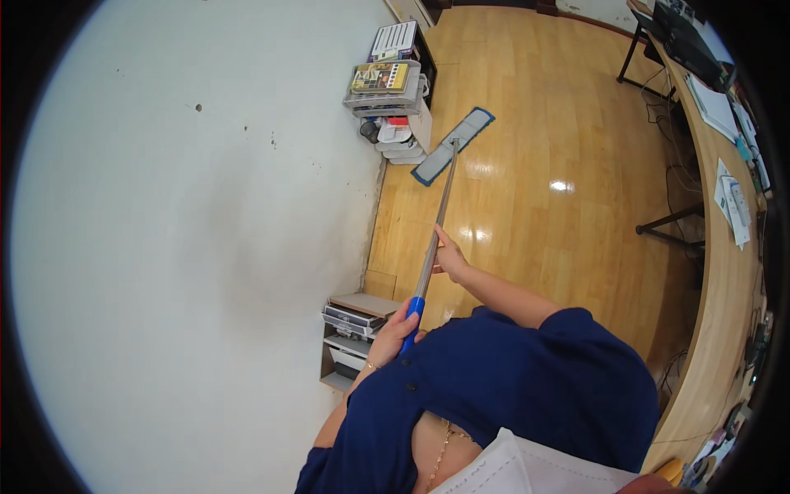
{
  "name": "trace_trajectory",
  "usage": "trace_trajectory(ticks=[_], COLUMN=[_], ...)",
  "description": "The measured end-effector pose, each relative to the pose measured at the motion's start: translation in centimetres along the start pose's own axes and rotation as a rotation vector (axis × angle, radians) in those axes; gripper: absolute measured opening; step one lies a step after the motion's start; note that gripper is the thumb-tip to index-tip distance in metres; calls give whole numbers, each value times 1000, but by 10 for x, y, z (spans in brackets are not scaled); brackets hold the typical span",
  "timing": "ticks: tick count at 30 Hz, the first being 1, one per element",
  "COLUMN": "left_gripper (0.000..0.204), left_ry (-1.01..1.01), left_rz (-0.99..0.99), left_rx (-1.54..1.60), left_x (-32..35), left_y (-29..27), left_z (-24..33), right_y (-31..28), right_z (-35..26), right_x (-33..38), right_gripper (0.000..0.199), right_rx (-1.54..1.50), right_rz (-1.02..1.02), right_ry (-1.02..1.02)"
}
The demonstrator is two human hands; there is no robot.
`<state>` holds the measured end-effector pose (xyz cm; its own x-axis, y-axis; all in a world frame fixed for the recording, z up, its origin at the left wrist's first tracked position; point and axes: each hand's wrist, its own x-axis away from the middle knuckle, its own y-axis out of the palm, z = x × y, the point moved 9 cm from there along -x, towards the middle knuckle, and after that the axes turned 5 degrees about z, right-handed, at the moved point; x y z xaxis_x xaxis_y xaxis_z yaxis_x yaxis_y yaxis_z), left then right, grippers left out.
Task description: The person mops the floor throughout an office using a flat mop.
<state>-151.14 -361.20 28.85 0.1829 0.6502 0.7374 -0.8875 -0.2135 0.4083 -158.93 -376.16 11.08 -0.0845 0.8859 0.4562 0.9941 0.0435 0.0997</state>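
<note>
I hold a flat mop with a grey metal pole (437,222) and a blue grip. My left hand (393,336) is closed around the blue grip at the pole's near end. My right hand (449,257) grips the pole higher up, about midway. The rectangular mop head (453,146), grey with blue trim, lies flat on the wooden floor (559,132) close to the white wall (181,247).
Stacked clear plastic boxes and white containers (391,99) stand against the wall just left of the mop head. A low shelf unit (350,333) sits by the wall near my left hand. A long wooden desk (724,272) with papers and cables curves along the right.
</note>
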Motion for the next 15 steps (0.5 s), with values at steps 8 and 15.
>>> trace_trajectory(ticks=[8,15], left_gripper=[38,21], left_ry=[-35,8], left_rz=[-9,-51], left_rx=[-168,-249], left_x=[-47,-119], left_y=[37,71], left_z=[-10,-32], right_y=[-12,-47], right_z=[-28,-11], right_x=[66,74], right_gripper=[37,28], right_rx=[-621,-693], right_rz=[-74,-228], right_ry=[423,524])
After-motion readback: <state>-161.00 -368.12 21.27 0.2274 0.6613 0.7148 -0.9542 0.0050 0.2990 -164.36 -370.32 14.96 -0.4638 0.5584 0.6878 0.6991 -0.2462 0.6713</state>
